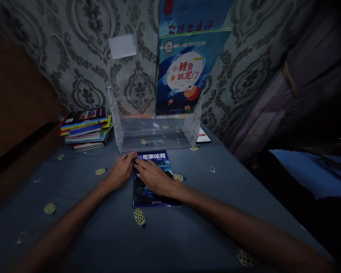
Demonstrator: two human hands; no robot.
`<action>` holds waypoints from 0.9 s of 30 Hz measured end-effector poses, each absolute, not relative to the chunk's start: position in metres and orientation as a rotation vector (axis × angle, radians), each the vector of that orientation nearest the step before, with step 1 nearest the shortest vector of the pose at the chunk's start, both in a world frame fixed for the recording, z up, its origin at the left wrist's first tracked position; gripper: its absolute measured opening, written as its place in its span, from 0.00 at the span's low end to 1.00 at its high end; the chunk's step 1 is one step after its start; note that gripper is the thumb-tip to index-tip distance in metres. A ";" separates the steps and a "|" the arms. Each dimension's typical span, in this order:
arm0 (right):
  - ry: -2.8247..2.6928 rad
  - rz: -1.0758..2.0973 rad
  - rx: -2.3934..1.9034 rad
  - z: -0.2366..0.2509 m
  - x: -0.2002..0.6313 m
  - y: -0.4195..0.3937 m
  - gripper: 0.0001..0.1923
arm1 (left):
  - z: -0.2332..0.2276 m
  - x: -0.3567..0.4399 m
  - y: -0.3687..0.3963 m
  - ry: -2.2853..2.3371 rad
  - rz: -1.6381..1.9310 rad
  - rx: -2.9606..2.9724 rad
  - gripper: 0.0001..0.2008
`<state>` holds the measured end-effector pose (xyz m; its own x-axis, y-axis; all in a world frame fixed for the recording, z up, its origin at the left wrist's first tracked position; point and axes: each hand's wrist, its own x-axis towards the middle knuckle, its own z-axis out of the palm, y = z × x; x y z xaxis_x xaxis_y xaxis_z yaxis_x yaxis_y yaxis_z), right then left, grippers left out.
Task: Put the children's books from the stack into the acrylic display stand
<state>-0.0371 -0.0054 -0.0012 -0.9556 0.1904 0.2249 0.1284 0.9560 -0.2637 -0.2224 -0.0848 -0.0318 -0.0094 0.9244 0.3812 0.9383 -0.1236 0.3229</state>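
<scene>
A dark blue magazine (147,198) with white Chinese characters along its top lies flat on the cloth-covered table, just in front of a clear acrylic book stand (119,137). My right hand (155,177) rests flat across the cover, its fingers stretched toward the upper left corner and hiding part of the picture. Along the left edge lies my left hand (122,169), fingers extended and their tips at that same upper left corner. The two hands nearly meet there. Neither hand is closed around the magazine.
On the stand's right side, a blue children's book (177,96) with an orange fish leans before another blue book (196,13). A stack of books (86,127) sits to the left. Behind the stand's right foot lies a white-screened device (204,135). A white card (122,46) hangs against the patterned curtain (88,60).
</scene>
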 end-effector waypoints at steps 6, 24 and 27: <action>-2.841 0.335 -0.525 -0.012 -0.011 0.031 0.26 | -0.024 -0.219 -0.083 -2.085 -0.773 -2.155 0.20; -2.754 0.310 -0.661 -0.025 0.025 0.058 0.26 | -0.012 -0.224 -0.091 -1.949 -0.682 -2.299 0.21; -2.767 0.291 -0.677 -0.023 0.025 0.056 0.25 | -0.005 -0.218 -0.104 -1.927 -0.610 -2.362 0.22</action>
<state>0.0252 0.0556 -0.0232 -0.8518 0.4760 0.2188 0.4201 0.8702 -0.2574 -0.2178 -0.1040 -0.0050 0.1547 0.9353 0.3182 0.9481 -0.2311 0.2185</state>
